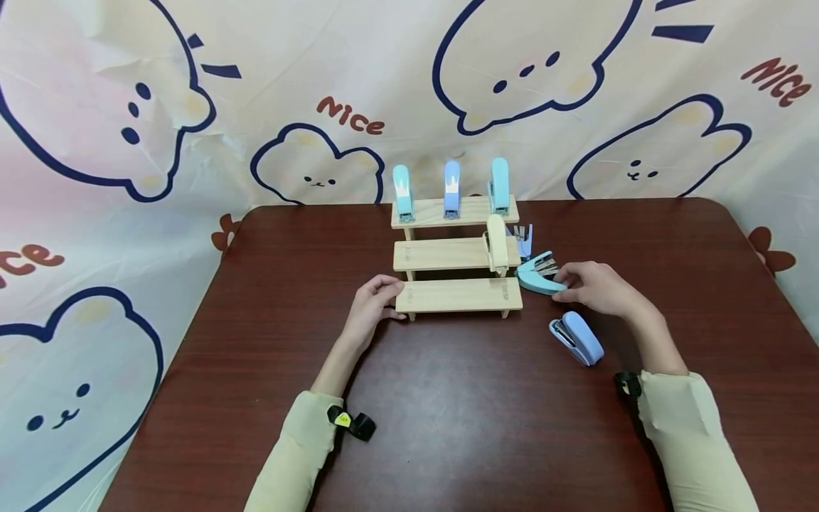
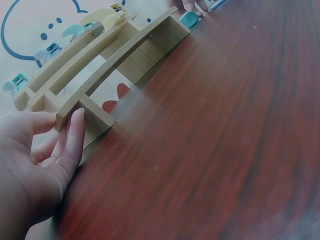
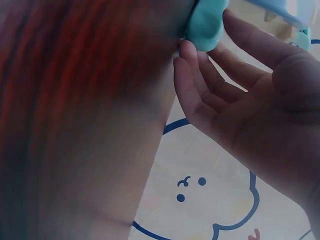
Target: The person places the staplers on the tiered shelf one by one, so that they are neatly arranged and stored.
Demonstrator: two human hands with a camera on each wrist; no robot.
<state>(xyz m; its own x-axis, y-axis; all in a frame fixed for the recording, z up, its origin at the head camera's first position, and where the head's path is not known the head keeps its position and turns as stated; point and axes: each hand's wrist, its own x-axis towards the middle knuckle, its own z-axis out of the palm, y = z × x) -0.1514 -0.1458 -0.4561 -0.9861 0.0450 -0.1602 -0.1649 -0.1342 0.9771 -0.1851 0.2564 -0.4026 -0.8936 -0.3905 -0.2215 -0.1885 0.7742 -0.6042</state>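
My left hand (image 1: 374, 306) pinches the left end of the lowest board of a three-tier wooden display rack (image 1: 457, 295), thumb above and fingers below, as the left wrist view shows. On the right, my right hand (image 1: 595, 286) holds one end of a teal stapler (image 1: 539, 283) that lies opened out on the table beside the rack. In the right wrist view the rounded teal end sits between thumb and fingertips. Nearer to me lies a blue stapler (image 1: 577, 338), on its side. A cream stapler (image 1: 496, 243) stands at the right end of the middle tier.
Along the top tier stand a teal stapler (image 1: 403, 193), a blue stapler (image 1: 451, 188) and another teal stapler (image 1: 500, 185). Behind the held one, another blue stapler (image 1: 525, 240) is partly hidden by the rack. A printed cloth (image 1: 409, 57) hangs behind the dark wooden table (image 1: 473, 427).
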